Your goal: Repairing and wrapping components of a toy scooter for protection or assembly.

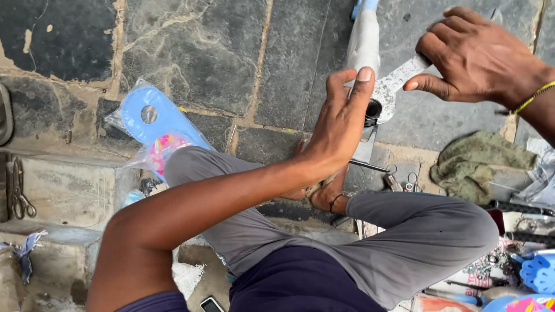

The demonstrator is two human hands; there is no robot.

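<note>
A: So what are we doing with the left hand (341, 124)?

B: We're spreading it open, fingertips up near the black ring (373, 110).

A: And the right hand (471, 58)?

B: We're pinching the wrench (396, 86) handle; its jaw end is sitting just right of our left fingers. A green rag (480, 162) is lying below that hand.

Single head-worn view, steeply downward and close, over the lap onto stone paving (231, 52).

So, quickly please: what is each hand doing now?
Left hand: open, fingers raised, touching the black part; holding nothing.
Right hand: shut on the wrench.
</note>
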